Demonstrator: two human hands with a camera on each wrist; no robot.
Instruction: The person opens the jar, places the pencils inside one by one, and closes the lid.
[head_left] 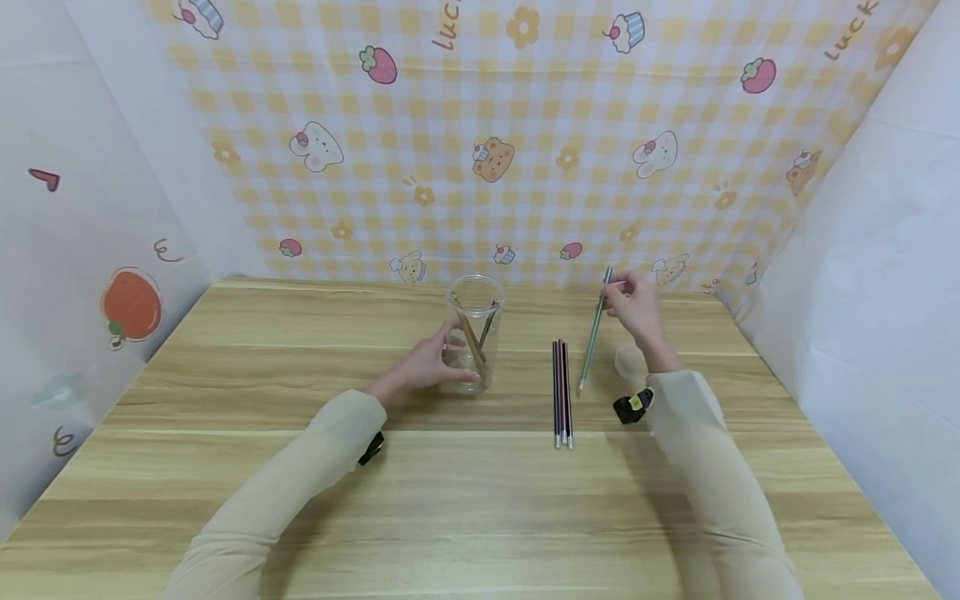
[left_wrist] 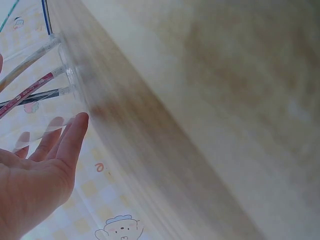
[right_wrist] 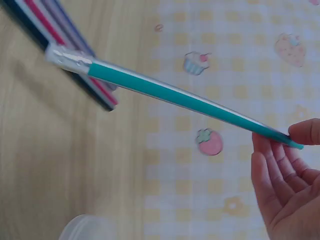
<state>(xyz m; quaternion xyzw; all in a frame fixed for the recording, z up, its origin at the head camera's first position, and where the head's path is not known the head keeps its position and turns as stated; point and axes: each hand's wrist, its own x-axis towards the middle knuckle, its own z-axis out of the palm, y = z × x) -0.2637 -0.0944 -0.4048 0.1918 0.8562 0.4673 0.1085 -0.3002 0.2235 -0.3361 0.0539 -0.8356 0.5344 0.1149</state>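
Note:
A tall clear plastic cup (head_left: pixel 486 382) stands upright on the table, with pencils (head_left: pixel 472 338) leaning inside it. The left wrist view shows their eraser ends down at the cup's base, one of them a red pencil (left_wrist: pixel 31 91). My left hand (head_left: pixel 429 360) holds the cup from its left side, the thumb in front and the other fingers on the far side. Toward the right, my right hand (head_left: pixel 633 304) pinches a green pencil (right_wrist: pixel 170 95) near its upper end. That pencil slants with its eraser end down, above or close to the tabletop; whether it touches I cannot tell.
Several dark and reddish pencils (head_left: pixel 562 396) lie side by side between the cup and my right hand. A round translucent lid-like piece (head_left: pixel 630 362) rests by the right wrist. Behind the wooden table (head_left: pixel 480 517) hangs a yellow checked cloth (head_left: pixel 420 167).

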